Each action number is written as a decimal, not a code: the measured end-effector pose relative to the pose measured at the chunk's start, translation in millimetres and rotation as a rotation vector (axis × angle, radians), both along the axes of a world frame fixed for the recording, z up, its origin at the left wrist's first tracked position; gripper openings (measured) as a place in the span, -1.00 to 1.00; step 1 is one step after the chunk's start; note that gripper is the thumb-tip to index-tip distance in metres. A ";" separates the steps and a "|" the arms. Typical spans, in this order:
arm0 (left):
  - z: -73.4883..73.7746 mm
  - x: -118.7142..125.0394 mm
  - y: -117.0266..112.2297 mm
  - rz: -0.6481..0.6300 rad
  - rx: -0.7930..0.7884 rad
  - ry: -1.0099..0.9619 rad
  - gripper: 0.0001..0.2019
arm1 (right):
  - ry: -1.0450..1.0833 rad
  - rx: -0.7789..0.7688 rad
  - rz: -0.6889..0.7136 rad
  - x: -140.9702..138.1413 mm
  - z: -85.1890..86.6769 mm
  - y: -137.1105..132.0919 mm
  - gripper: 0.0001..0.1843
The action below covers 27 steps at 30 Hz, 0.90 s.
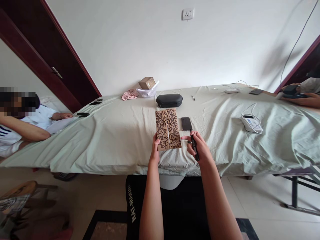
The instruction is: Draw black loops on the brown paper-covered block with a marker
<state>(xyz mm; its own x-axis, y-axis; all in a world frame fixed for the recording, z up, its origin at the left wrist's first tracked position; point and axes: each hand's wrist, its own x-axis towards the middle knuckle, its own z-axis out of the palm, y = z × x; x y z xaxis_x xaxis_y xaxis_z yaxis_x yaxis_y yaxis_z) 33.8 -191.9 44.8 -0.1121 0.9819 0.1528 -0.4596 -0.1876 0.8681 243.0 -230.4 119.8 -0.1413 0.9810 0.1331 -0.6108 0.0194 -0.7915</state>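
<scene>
A brown cardboard piece (pixel 168 128) covered with black drawn loops lies on the pale green sheet of the table (pixel 112 133). My left hand (pixel 155 149) grips its lower left corner, thumb on top. My right hand (pixel 197 148) holds a black marker (pixel 194 148) just right of the cardboard, with the index finger stretched toward the cardboard's edge. A black phone (pixel 186 123) lies flat right behind my right hand.
A black oval case (pixel 169 100) sits behind the cardboard. Farther back are a small cardboard box (pixel 147 83) and pink cloth (pixel 129 94). A white device with cable (pixel 251 122) lies at right. One person leans on the table at left (pixel 32 123), another person's hand (pixel 300 96) at far right.
</scene>
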 end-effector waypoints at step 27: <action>-3.4 0.3 4.4 0.010 -0.008 -0.009 -0.42 | -0.550 0.306 -0.429 -15.6 -5.8 -7.8 -0.92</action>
<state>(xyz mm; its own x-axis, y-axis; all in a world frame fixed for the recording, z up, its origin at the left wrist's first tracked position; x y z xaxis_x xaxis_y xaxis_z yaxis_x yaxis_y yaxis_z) 34.1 -187.5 41.4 -0.1232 0.9820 0.1435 -0.4655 -0.1849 0.8655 227.4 -238.2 114.0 0.1195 0.8956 0.4284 -0.0193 0.4335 -0.9009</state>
